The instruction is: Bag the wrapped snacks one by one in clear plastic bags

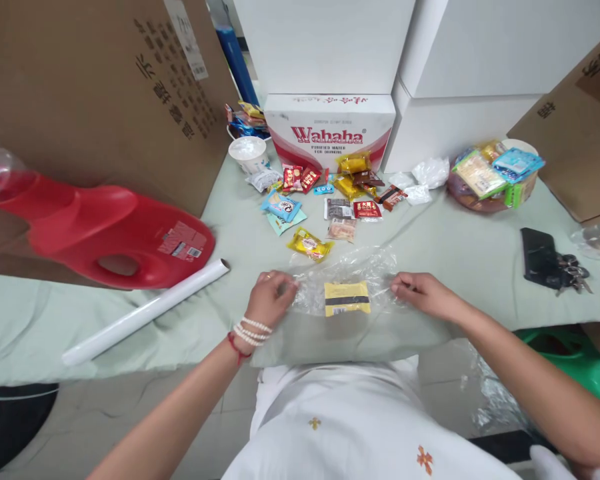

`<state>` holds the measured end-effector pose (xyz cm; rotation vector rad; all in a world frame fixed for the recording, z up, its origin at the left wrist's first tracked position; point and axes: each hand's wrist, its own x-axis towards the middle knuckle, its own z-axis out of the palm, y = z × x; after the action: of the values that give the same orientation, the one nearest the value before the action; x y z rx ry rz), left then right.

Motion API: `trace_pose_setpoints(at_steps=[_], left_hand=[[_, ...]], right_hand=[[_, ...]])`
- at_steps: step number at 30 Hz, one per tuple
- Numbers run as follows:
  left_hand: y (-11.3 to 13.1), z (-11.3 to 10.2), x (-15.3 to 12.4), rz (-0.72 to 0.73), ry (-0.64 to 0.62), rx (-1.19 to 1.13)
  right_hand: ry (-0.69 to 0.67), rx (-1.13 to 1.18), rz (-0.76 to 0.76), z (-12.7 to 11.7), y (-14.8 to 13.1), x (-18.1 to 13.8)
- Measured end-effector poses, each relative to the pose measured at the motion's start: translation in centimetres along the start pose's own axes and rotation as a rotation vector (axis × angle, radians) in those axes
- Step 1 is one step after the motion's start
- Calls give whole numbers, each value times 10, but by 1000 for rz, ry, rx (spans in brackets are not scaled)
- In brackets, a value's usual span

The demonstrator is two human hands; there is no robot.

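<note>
A clear plastic bag point(375, 267) lies spread on the green cloth near the table's front edge. My left hand point(274, 293), with beaded bracelets on its wrist, pinches the bag's left side. Opposite it, my right hand point(417, 292) has its fingers closed on the right side. Between the hands, a yellow snack packet point(347, 298) with a dark stripe rests flat on the plastic. Just beyond the bag is another yellow wrapped snack point(310, 245). Farther back lie a pale pink packet point(341, 230), a grey packet point(339, 209) and a red packet point(367, 211).
At left are a red jug point(125, 223) and a white roll point(145, 313). A Wahaha carton point(330, 130) stands behind the snacks, with a paper cup point(249, 155) beside it. To the right are a snack-filled bowl point(473, 199), a black phone point(537, 255) and keys point(574, 272).
</note>
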<state>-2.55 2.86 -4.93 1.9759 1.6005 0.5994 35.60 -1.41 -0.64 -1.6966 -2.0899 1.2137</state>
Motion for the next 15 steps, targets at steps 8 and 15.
trace_pose_setpoints(at_steps=[8, 15], left_hand=[[39, 2, -19, 178, 583, 259], [81, 45, -36, 608, 20, 338]], right_hand=[[223, -581, -107, -9, -40, 88], [77, -518, -24, 14, -52, 134]])
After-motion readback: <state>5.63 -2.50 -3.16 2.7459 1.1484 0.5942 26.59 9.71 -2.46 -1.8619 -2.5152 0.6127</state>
